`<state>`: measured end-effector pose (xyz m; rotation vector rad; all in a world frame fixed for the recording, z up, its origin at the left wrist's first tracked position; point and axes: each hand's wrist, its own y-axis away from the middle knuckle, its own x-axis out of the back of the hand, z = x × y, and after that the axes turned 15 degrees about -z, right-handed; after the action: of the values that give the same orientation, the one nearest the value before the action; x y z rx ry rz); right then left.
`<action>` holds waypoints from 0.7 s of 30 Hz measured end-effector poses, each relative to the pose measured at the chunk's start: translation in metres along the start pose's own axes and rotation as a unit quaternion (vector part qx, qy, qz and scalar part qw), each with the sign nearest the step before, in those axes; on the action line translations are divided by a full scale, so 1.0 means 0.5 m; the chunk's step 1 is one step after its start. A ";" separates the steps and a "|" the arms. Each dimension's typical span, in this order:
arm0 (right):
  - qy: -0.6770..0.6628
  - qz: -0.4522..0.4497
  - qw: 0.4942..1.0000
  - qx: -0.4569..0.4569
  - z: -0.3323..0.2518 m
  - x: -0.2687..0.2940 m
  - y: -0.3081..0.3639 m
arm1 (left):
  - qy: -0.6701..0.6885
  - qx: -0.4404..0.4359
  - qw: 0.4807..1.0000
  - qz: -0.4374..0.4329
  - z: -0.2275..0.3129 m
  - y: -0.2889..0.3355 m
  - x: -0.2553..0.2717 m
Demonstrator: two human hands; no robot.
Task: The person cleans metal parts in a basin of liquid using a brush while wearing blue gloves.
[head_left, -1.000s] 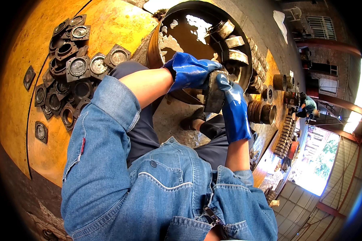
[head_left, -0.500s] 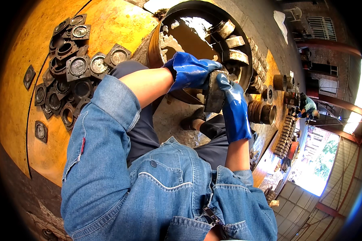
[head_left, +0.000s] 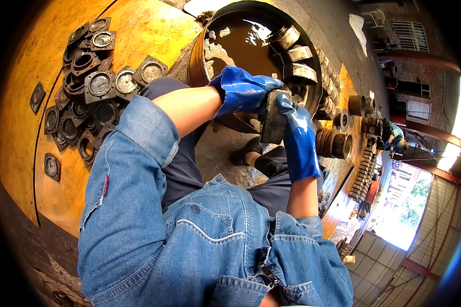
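Both of my hands wear long blue rubber gloves and meet at the near edge of a round metal tub (head_left: 195, 64). Between them is a dark, grimy metal block (head_left: 274, 124) with a flat face turned toward me. My left hand (head_left: 248, 92) is closed over its top from the left. My right hand (head_left: 297, 130) grips it from the right, thumb along the upper edge. The gloves hide part of its shape. Brown liquid (head_left: 241, 51) fills the tub behind, with pale foam at the left. Several metal rings (head_left: 303, 72) line the tub's right inner wall.
At left, many square-flanged metal housings (head_left: 99, 84) lie heaped on a yellow, stained surface (head_left: 20, 138). Rows of metal rings (head_left: 333, 143) stand to the right of the tub. My shoe (head_left: 245, 152) is below the block. Another person (head_left: 394, 137) bends over farther right.
The bright reflection on the liquid has shrunk and broken up. The distant person has shifted slightly. My hands and the metal block hold almost the same place.
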<state>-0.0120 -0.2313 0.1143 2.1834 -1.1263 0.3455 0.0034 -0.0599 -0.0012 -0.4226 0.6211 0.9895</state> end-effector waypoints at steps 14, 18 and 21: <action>-0.036 -0.012 0.999 -0.006 0.019 0.004 -0.015 | -0.280 -0.090 0.955 0.025 -0.001 0.022 0.007; -0.080 -0.043 0.995 -0.026 0.009 0.007 -0.017 | -0.389 -0.079 0.918 0.015 0.007 0.026 0.001; -0.090 -0.022 0.996 0.003 0.015 0.001 -0.014 | -0.368 -0.059 0.928 0.000 0.014 0.023 -0.001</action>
<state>-0.0064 -0.2337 0.1058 2.2766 -1.1727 0.1360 -0.0049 -0.0506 0.0040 -0.1280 -0.1198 1.0949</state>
